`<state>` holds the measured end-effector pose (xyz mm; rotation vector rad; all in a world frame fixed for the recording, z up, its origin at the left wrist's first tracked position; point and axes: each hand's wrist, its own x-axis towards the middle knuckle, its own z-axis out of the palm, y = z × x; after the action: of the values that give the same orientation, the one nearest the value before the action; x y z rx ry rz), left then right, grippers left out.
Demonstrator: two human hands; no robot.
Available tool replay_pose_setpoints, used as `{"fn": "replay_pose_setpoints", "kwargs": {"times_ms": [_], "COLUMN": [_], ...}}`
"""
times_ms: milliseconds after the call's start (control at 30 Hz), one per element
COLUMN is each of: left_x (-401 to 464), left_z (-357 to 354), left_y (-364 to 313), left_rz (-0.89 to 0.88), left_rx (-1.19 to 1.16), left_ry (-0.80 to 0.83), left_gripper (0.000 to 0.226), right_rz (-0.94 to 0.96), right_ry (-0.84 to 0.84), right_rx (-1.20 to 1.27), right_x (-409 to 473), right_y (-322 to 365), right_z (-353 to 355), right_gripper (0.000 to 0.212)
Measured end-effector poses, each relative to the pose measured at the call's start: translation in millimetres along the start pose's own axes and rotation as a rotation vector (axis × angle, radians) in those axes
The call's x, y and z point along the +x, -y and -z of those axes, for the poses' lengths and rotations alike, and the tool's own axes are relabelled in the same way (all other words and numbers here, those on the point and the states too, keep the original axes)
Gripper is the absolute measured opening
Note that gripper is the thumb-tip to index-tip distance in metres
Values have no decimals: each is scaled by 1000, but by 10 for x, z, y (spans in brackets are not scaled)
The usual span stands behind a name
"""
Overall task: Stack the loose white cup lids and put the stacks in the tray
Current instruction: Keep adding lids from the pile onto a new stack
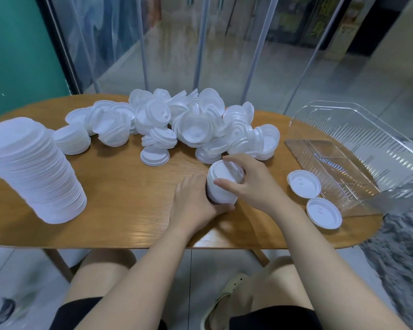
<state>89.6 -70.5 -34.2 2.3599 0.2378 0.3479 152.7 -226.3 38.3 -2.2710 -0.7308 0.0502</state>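
Wooden table, lid heap behind, both hands' fingers grasping small stack.

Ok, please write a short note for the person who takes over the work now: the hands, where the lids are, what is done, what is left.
Left hand grips the side of a short lid stack at the table's front middle; right hand holds its top.
Tall finished stack stands at the far left, a shorter stack behind it.
Big loose pile lies across the back; two single lids lie beside the tray.
Clear tray on the right holds no lids yet.
Left: stack the pile, move all stacks into the tray.
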Motion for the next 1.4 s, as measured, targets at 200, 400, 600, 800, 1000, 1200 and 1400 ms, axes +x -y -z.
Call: {"fn": "replay_pose_setpoints", "kwargs": {"times_ms": [200,400,600,800,1000,1200,1400], "left_x": [-3,-56,-49,-62,-86,-72,-57], "left_z": [13,104,108,115,124,113,111], "left_y": [1,-66,-65,-73,-102,-93,-81], "left_rz": [-4,34,23,26,36,23,27], "left_rx": [-48,-172,-181,-190,-193,-179,-163], "left_ry": [-11,13,9,-12,8,19,19], "left_gripper": [77,69,66,66,61,60,65], "right_rz": [1,-19,-69,-64,-254,-436,-319], "right_ry": [-26,-47,15,-26,-141,-167,-248], "right_rx": [5,27,18,-1,-370,-658,-584], "right_x": [-26,-55,-88,-348,-909,-1342,-1437], "right_y": [-54,-58,2,-125,-877,-1229,-1202], "right_z": [-72,-109,-36,186,702,718,571], "right_gripper": [55,56,67,74,49,31,10]}}
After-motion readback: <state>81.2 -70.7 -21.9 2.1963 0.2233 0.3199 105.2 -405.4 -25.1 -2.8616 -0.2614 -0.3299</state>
